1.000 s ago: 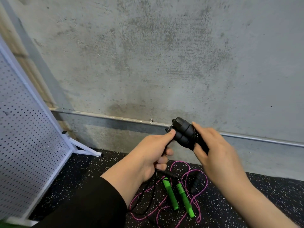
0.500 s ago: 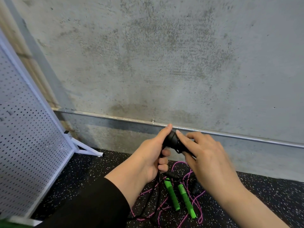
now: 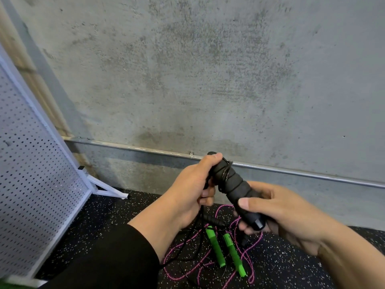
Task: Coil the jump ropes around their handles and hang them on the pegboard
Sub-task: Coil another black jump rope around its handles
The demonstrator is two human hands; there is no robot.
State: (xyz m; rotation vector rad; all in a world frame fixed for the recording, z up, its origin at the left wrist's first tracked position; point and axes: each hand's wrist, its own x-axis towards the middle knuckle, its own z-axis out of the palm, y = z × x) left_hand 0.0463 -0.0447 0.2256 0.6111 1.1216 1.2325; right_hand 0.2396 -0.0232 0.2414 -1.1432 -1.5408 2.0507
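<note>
Roughly mid-coil: right hand [image 3: 277, 213] grips black handles [image 3: 235, 188], left hand [image 3: 193, 188] pinches their top end, cord half wound. Green rope [image 3: 218, 253] loose on floor below. Pegboard [image 3: 31, 184], left of hands, shows nothing hung.

Both forearms are reaching forward and converging near the middle of the view. The left hand [image 3: 190, 191] is coming in from the lower left, its forearm wearing a black sleeve [image 3: 108, 259] pushed back from the wrist. Its thumb is pressing along the upper end of the black handles [image 3: 233, 186], while its fingers are curling underneath. The right hand [image 3: 279, 213] is entering from the lower right on a bare forearm, wrapping its grip around the lower end of the handles, thumb lying across the front and fingertips showing beneath. Both wrists are sitting at about the same height.
</note>
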